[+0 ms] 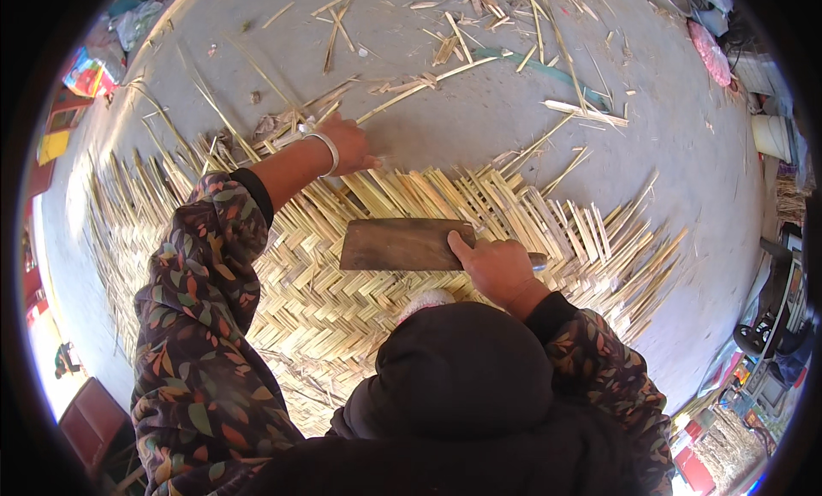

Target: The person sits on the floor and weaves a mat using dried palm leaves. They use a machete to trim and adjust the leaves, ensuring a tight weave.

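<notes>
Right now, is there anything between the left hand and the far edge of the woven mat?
Nothing visible. The left hand already rests at the far edge of the woven mat, fingers on the strips. The right hand holds the cleaver flat on the mat, nearer in.

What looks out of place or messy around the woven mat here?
Loose split strips lie scattered across the concrete floor beyond the woven mat, whose far edge is ragged with unwoven ends. The right hand holds a cleaver flat on the mat; the left hand reaches its edge.
</notes>
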`<state>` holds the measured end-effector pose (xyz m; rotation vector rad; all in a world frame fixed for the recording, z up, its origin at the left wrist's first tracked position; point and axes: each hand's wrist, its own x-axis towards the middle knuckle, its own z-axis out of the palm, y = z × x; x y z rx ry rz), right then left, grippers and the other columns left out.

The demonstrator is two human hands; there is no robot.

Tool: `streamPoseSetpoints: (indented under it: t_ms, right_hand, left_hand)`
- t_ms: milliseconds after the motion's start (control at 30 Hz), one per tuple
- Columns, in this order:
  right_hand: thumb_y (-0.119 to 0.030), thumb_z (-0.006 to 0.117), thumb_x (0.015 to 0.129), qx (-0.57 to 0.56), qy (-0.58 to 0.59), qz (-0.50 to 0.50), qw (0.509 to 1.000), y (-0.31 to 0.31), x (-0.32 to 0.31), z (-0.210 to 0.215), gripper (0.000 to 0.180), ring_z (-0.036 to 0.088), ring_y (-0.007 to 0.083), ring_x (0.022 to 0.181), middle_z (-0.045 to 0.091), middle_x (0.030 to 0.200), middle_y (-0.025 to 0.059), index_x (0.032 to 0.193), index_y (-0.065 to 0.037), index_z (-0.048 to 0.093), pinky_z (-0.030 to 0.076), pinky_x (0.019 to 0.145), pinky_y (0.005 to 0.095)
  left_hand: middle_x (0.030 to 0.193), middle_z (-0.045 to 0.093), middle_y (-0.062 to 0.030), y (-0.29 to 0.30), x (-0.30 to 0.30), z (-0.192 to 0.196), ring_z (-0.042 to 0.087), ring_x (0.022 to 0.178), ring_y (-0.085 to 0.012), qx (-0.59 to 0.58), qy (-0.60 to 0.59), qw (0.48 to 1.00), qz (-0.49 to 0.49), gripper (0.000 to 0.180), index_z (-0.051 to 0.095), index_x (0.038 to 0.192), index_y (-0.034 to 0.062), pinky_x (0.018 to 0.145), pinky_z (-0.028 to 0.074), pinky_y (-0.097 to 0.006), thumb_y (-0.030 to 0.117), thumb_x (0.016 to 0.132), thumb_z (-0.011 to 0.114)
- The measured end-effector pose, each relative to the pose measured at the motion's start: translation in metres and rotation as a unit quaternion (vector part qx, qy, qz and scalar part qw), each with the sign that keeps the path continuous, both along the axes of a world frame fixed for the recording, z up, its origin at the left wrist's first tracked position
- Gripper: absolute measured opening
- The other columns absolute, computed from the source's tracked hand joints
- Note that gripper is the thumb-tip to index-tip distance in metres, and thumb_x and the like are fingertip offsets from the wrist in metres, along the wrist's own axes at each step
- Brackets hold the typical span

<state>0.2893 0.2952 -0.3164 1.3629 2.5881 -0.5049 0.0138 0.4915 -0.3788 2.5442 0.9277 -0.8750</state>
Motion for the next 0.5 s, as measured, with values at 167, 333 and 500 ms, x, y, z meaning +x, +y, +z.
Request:
streamPoseSetpoints:
  t_ms: [167,333,500]
  right_hand:
    - [-0.014,0.056,0.084,-0.019,-0.034,-0.014,0.999,0.03,-0.015,0.005,0.039,0.067,0.0252,0.062,0.063,0.069,0.0078,0.122,-0.009,0.051,0.049,0.048,0.0392]
    - [-0.014,0.056,0.082,0.012,-0.04,-0.01,0.999,0.051,-0.03,0.006,0.042,0.065,0.0238,0.058,0.061,0.066,0.006,0.124,-0.014,0.053,0.048,0.048,0.0375]
    - [-0.016,0.054,0.086,-0.018,-0.022,-0.004,1.0,0.06,-0.043,0.001,0.029,0.068,0.0268,0.065,0.065,0.071,0.0091,0.114,-0.008,0.05,0.051,0.05,0.0404]
  left_hand:
    - [0.098,0.069,-0.0157,0.007,-0.013,0.01,0.064,0.097,-0.0347,-0.06,0.049,0.995,0.066,0.054,0.068,0.097,0.0118,0.086,0.045,-0.047,0.058,0.094,0.041]
    - [0.098,0.07,-0.0161,0.012,-0.016,0.019,0.063,0.101,-0.035,-0.08,0.074,0.992,0.056,0.063,0.069,0.102,0.0118,0.087,0.046,-0.047,0.063,0.094,0.033]
    - [0.097,0.07,-0.016,0.013,-0.016,0.029,0.063,0.102,-0.0348,-0.071,0.126,0.99,-0.007,0.063,0.071,0.099,0.0099,0.088,0.045,-0.048,0.06,0.096,0.033]
